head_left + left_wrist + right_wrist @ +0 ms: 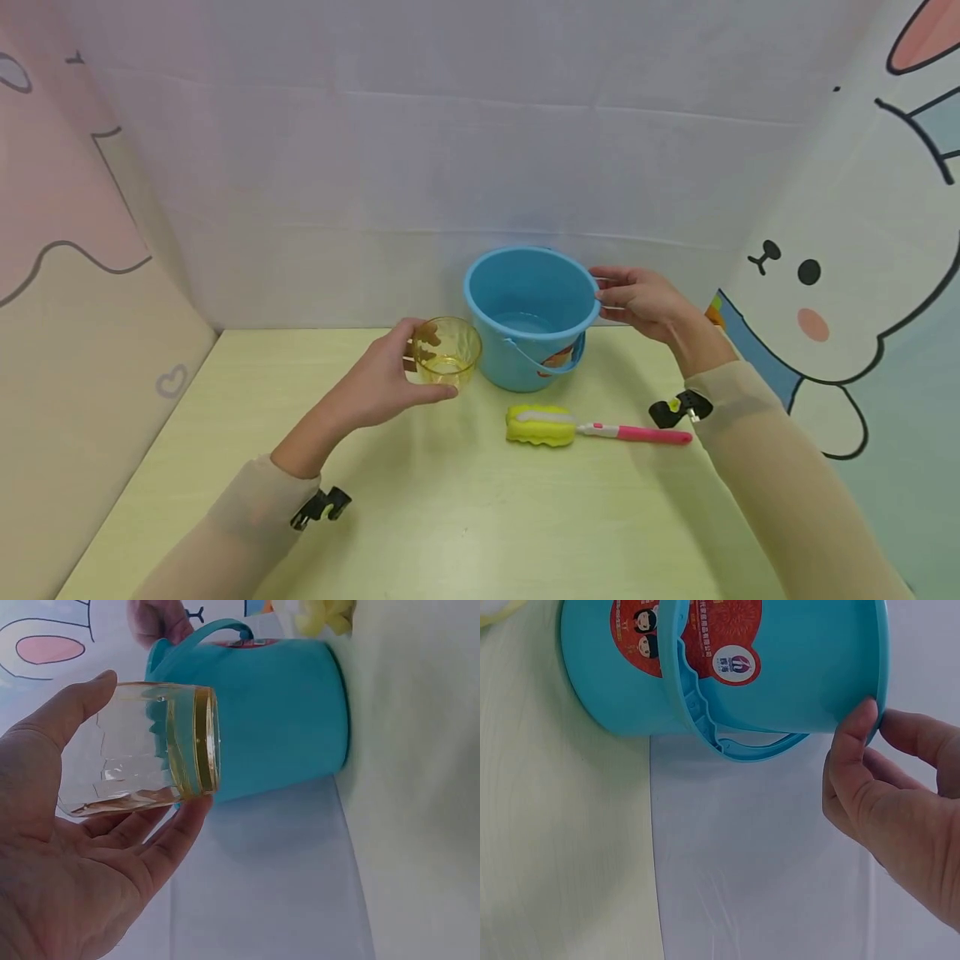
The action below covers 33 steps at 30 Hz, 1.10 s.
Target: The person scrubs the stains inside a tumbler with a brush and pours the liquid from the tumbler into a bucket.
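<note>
A clear, amber-tinted glass cup (447, 343) is in my left hand (382, 375), which grips it with the thumb on one side and fingers on the other. It is held just to the left of a blue bucket (498, 354) standing upright on the table. In the left wrist view the cup (139, 750) overlaps the bucket (289, 712). On the bucket's right side, my right hand (645, 302) holds the rim with its fingertips, the fingers bent in the right wrist view. The bucket's handle (697, 712) hangs down its side.
A cleaning brush with a yellow sponge head (542, 426) and pink handle (652, 435) lies in front of the bucket on the pale table (465, 517). A white wall covering (360, 183) rises right behind the bucket. Cartoon-printed panels (840, 333) flank both sides.
</note>
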Each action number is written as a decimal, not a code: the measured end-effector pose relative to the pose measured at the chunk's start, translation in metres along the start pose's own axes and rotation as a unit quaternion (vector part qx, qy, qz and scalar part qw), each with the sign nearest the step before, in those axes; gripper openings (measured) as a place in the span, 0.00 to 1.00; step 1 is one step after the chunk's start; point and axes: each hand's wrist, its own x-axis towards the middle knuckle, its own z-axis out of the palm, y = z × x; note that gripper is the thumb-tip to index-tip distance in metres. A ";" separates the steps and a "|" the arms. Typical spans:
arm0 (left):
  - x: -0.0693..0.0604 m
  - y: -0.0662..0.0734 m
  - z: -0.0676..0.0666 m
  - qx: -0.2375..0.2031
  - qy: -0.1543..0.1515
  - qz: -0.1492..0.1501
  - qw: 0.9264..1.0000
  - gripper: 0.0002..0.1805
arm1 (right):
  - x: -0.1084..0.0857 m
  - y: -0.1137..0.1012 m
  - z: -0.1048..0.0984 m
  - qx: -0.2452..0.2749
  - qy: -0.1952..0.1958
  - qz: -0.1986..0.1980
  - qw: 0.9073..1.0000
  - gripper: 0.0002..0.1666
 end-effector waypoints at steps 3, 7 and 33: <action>0.007 0.003 -0.008 0.011 0.010 -0.002 1.000 0.50 | 0.001 0.000 0.000 0.002 -0.001 0.001 1.000 0.36; 0.017 0.008 -0.018 0.025 0.024 -0.005 0.999 0.50 | 0.001 -0.001 0.001 -0.001 -0.002 0.001 1.000 0.36; 0.056 0.019 -0.039 0.079 0.059 0.006 0.995 0.49 | -0.003 -0.001 0.000 0.003 -0.004 -0.003 1.000 0.36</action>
